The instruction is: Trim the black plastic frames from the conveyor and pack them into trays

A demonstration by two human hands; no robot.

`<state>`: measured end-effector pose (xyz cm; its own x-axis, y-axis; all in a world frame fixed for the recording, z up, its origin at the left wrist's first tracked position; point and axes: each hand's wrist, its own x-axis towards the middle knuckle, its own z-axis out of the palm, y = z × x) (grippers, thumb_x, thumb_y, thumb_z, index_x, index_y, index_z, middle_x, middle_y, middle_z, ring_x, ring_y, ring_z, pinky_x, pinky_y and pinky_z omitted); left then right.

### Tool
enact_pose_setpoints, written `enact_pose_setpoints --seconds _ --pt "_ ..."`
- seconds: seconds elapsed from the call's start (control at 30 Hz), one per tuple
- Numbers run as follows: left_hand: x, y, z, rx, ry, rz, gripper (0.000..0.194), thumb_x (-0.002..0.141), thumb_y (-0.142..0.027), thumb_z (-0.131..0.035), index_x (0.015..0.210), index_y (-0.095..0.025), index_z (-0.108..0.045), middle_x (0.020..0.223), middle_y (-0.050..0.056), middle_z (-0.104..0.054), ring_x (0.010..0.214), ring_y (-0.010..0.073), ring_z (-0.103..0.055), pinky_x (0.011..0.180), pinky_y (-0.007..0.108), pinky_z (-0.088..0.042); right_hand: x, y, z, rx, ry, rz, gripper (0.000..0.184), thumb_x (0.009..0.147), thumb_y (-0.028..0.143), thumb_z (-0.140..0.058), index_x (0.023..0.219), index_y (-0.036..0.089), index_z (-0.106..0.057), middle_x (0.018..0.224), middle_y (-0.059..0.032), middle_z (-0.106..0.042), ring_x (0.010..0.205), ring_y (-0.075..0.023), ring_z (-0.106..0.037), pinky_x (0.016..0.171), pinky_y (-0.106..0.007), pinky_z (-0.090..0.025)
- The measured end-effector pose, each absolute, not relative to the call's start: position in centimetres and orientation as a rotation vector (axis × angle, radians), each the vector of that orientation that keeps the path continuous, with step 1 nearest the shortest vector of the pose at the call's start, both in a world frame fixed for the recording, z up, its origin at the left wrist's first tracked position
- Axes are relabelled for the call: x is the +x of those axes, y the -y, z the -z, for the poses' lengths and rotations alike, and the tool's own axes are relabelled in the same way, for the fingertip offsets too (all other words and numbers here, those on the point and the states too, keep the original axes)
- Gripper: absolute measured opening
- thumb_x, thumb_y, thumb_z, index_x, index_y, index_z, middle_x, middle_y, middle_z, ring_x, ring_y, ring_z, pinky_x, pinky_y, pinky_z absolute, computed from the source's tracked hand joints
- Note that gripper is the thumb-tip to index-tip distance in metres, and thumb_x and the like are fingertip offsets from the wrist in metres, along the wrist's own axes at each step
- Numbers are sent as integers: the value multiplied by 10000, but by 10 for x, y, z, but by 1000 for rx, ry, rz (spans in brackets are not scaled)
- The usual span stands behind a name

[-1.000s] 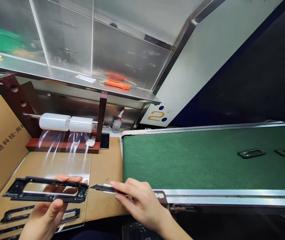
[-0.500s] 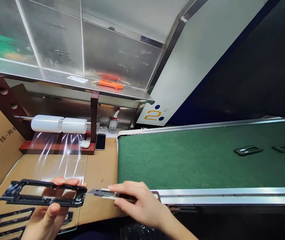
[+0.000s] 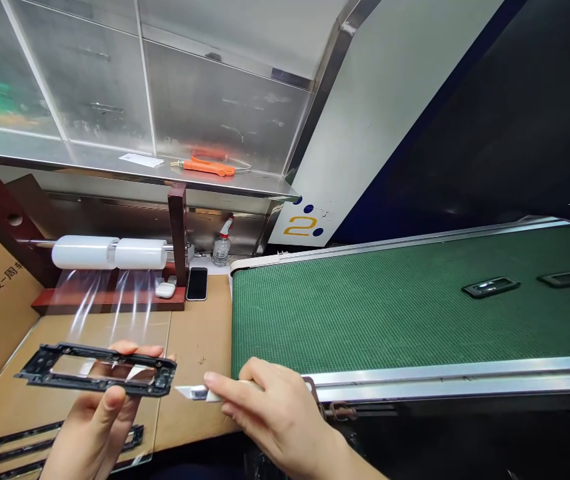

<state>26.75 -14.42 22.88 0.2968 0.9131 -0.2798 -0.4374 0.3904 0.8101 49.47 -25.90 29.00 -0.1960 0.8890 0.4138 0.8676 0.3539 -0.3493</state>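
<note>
My left hand [image 3: 102, 420] is closed on a black plastic frame [image 3: 39, 375] with a long clear window, its thumb on the near edge and its fingers behind the far edge. The frame is held in the air above the glass-topped cardboard. My right hand [image 3: 282, 410] grips a utility knife [image 3: 199, 393] whose blade points left at the frame's right end, a small gap apart from it. Below and left, more black frames [image 3: 15, 440] lie on the glass, partly hidden by my left hand and wrist.
Two rolls of clear film [image 3: 85, 252] hang on a dark red stand [image 3: 179, 233]. A phone [image 3: 197, 284], a white earbud case [image 3: 165, 290] and a spray bottle [image 3: 221, 243] stand nearby. The green conveyor belt [image 3: 355, 313] carries several black frames [image 3: 491, 287]. An orange electric screwdriver [image 3: 209, 166] lies on the shelf.
The held frame has tilted and risen slightly, and the knife blade has turned in my right hand. The view has shifted a little; the frames on the belt appear slightly further left.
</note>
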Motion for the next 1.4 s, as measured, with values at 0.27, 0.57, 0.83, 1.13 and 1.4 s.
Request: enact_pose_setpoints --seconds 0.27,0.57,0.83,1.13,1.4 --pt "285 161 -254 746 -900 -1089 524 543 -505 -838 991 -311 -646 1026 -13 -744 973 216 -684 942 223 -473 490 258 -292 -1536 2117 69 331 1000 343 -378 1261 321 -581 700 6 -544 592 -113 -502 537 -219 -377" --pt "274 154 -239 760 -884 -1109 511 517 -456 -861 966 -299 -673 993 2 -758 920 232 -705 799 208 -550 489 258 -292 -1550 2103 63 325 996 334 -389 1256 322 -585 695 8 -545 581 -111 -496 523 -215 -363" --pt "275 154 -241 771 -861 -1123 538 517 -456 -863 983 -283 -656 1005 18 -751 933 250 -698 818 231 -551 487 258 -293 -1548 2109 53 325 995 317 -391 1258 307 -581 691 11 -547 590 -113 -496 527 -220 -372" --pt "277 156 -246 759 -861 -1128 546 508 -474 -864 980 -293 -658 975 25 -761 909 238 -709 812 229 -549 486 256 -294 -1542 2119 91 322 998 312 -381 1245 306 -588 689 12 -539 580 -114 -492 522 -228 -360" --pt "274 151 -240 709 -925 -1108 611 387 -489 -899 939 -325 -694 952 28 -767 886 247 -717 795 237 -549 483 252 -298 -1534 2094 135 319 1002 306 -375 1230 292 -598 660 19 -521 560 -114 -472 509 -229 -333"
